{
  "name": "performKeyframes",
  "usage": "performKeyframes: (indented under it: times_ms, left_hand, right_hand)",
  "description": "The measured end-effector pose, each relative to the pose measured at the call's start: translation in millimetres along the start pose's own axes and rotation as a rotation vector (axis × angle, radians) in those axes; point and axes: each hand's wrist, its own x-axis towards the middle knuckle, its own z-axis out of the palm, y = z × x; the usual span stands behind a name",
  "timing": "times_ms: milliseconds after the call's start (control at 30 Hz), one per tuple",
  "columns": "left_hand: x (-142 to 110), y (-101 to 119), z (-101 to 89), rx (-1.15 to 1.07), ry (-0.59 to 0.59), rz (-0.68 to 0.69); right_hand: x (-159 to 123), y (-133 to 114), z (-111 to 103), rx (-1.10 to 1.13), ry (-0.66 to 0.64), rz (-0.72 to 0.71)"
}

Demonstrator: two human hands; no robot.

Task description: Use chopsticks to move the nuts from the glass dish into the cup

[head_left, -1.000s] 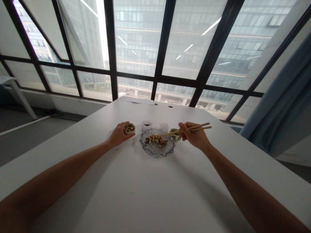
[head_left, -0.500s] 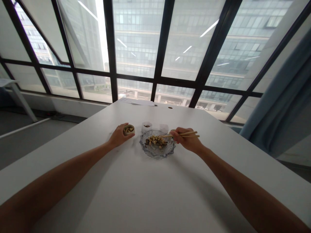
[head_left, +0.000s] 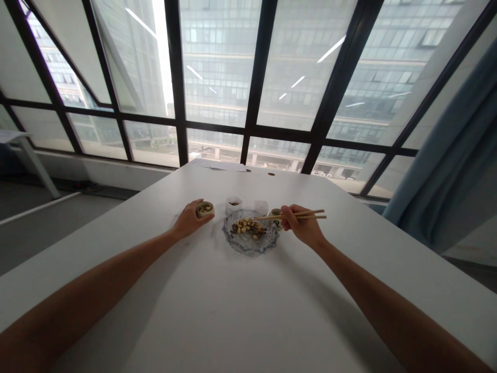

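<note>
A clear glass dish (head_left: 250, 242) with scalloped edges sits on the white table (head_left: 233, 311) and holds a pile of pale nuts and dark bits (head_left: 247, 226). My right hand (head_left: 301, 227) is closed on a pair of wooden chopsticks (head_left: 295, 215), whose tips reach left over the dish. My left hand (head_left: 189, 219) wraps around a small bowl (head_left: 204, 209) with nuts in it, left of the dish. A patterned small cup (head_left: 276, 218) stands partly hidden just beside my right hand.
Two small white cups (head_left: 233, 204) (head_left: 261, 206) stand behind the dish, one with dark contents. Papers (head_left: 219, 163) lie at the table's far edge by the large windows. A blue curtain (head_left: 454, 171) hangs at the right.
My right hand with the chopsticks drew in over the dish, then shifted slightly right again. The left hand stayed on the small bowl. The view tilted a little.
</note>
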Motion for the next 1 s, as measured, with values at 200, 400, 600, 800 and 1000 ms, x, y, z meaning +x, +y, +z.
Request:
performKeyframes:
  times_ms: [200, 400, 600, 800, 1000]
  left_hand:
    - [0.0, 0.8, -1.0, 0.002, -0.001, 0.007]
    - [-0.7, 2.9, 0.7, -0.008, 0.002, -0.001]
    - [-5.8, 7.0, 1.1, 0.050, 0.063, 0.177]
    - [-8.6, 8.6, 1.0, 0.076, 0.071, 0.208]
    - [9.1, 2.7, -14.1, 0.113, -0.060, 0.046]
  right_hand:
    - [-1.7, -8.5, 13.1, -0.047, -0.038, 0.000]
    - [-2.4, -4.2, 10.4, 0.073, 0.042, 0.036]
    - [4.5, 13.3, 0.2, 0.519, 0.197, 0.381]
    - [3.6, 16.0, -0.7, 0.632, 0.177, 0.465]
    - [13.1, 17.5, -14.4, 0.595, 0.258, 0.310]
